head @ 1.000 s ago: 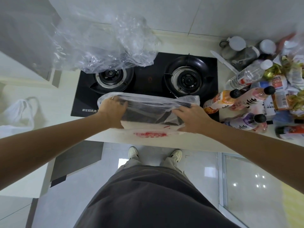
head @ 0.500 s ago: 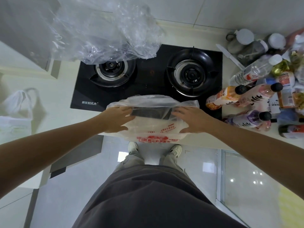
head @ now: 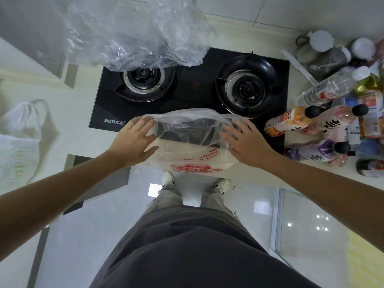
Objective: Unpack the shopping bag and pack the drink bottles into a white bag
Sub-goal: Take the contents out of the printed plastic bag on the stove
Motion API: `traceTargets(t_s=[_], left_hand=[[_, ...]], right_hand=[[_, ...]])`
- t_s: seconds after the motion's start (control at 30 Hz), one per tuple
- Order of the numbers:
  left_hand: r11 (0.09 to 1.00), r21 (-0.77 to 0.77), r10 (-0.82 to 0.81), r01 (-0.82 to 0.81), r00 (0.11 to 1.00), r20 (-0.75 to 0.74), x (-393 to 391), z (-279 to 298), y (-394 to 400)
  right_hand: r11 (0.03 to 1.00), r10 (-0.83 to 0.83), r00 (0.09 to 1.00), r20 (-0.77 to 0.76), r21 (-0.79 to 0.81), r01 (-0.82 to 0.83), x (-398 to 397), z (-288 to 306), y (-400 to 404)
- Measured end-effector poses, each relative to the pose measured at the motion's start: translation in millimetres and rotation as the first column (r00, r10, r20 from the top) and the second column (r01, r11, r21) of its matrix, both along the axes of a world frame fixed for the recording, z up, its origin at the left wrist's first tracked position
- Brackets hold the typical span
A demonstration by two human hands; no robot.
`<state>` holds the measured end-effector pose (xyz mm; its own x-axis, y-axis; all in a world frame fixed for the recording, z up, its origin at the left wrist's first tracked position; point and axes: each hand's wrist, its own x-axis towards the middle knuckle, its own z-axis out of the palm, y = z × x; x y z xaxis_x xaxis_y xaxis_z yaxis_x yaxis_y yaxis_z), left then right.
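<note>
Head view: both hands are at the white bag [head: 193, 150], a thin translucent one with red print that lies at the front edge of the worktop [head: 68, 125], partly over the near rim of the black gas stove [head: 193, 90]. The left hand [head: 134, 143] lies on the bag's left side, fingers straight and slightly spread, fingertips at the bag's upper rim; its grip is spread, pressing rather than pinching. The right hand [head: 247, 144] lies on the bag's right side in the same way, fingers straight and fanned, flat on the plastic. Between the two hands the bag's mouth stands open, and the dark stove glass shows through the film.

Just to the right of the right hand, lying on their sides on the worktop, are the drink bottles: an orange bottle [head: 287, 121] with a black cap nearest the hand, a pink bottle [head: 332, 121] beyond it, and a purple bottle [head: 318, 151] nearer the front edge. Farther right and beyond them lies a clear water bottle [head: 330, 87] among other packaged goods.

Beyond the left hand, a large crumpled clear plastic bag [head: 133, 32] covers the back of the stove's left burner. Well to the left of the left hand, another white carrier bag [head: 17, 140] with handles sits on the worktop.
</note>
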<state>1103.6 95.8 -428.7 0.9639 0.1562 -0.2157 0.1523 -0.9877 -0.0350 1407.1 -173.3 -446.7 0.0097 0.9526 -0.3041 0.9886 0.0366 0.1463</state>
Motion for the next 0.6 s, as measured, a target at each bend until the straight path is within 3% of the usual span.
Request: traceTargets(t_s=[0.37,0.53,0.6], left_hand=[[0.994,0.012,0.108,-0.107,0.988,-0.111,5.8,-35.0,-36.3],[0.982,0.051,0.189,-0.184,0.976,-0.111,1.2,-43.5,-32.7],[0.967,0.112,0.244,-0.228,0.958,-0.154,3.8,-41.4,-35.4]], right_hand=[[0.994,-0.09,0.996,0.002,-0.059,0.09,-15.5,-20.4,18.4],[0.995,-0.095,0.995,0.008,0.041,0.095,2.3,-21.3,12.1],[0.992,-0.118,0.992,0.036,-0.035,0.12,2.6,-19.3,10.4]])
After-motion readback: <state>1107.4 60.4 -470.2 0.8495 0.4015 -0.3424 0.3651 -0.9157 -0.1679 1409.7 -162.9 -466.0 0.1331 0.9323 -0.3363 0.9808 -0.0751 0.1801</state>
